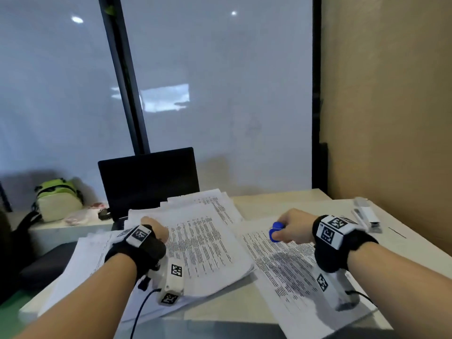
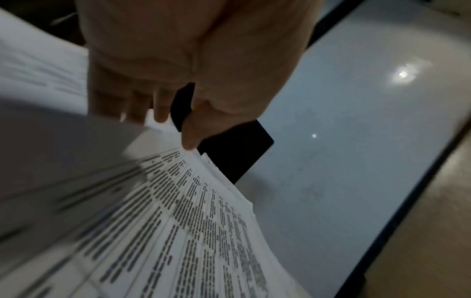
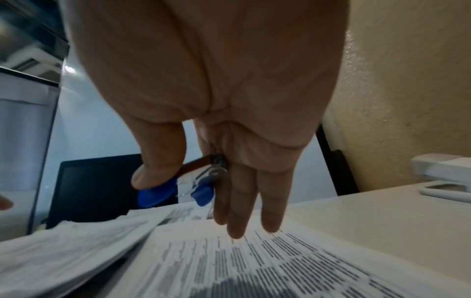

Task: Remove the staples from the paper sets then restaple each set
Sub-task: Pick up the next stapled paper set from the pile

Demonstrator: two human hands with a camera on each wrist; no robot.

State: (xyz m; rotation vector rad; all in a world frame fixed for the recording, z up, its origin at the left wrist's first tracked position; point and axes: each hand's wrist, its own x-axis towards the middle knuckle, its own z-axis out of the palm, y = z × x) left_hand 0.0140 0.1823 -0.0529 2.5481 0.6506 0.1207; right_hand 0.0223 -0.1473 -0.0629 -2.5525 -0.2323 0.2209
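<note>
Head view. A black laptop (image 1: 149, 179) stands open at the far edge of the white desk (image 1: 281, 201), directly behind the paper stack (image 1: 195, 243). A green and white backpack (image 1: 58, 199) lies on a lower surface to the left. A white stapler (image 1: 367, 215) lies near the right wall, well apart from the stack. A separate paper set (image 1: 291, 267), printed with dense text rows, lies flat on the desk to the right of the stack and overlaps its right edge. The left hand (image 1: 156, 231) rests on the stack's upper left area with its fingers curled down onto the sheets. The right hand (image 1: 293, 228) is over the top of the paper set and holds a blue staple remover (image 1: 276, 232) between thumb and fingers. Both wrists carry black straps with marker-tagged camera units.

Left wrist view. The laptop (image 2: 229, 149) is partly blocked by the left hand (image 2: 178, 70). The thumb and fingers (image 2: 160, 108) pinch the far edge of lifted sheets of the paper stack (image 2: 178, 221), which fan out below; motion blur hides finer detail.

Right wrist view. The laptop (image 3: 94, 187) and the stapler (image 3: 443, 175) flank the right hand (image 3: 203, 100). The thumb and index finger press the blue grips of the staple remover (image 3: 178, 193), whose metal jaws are parted. The remaining fingers (image 3: 254, 197) extend straight toward the paper set (image 3: 254, 266); contact with it cannot be determined.
</note>
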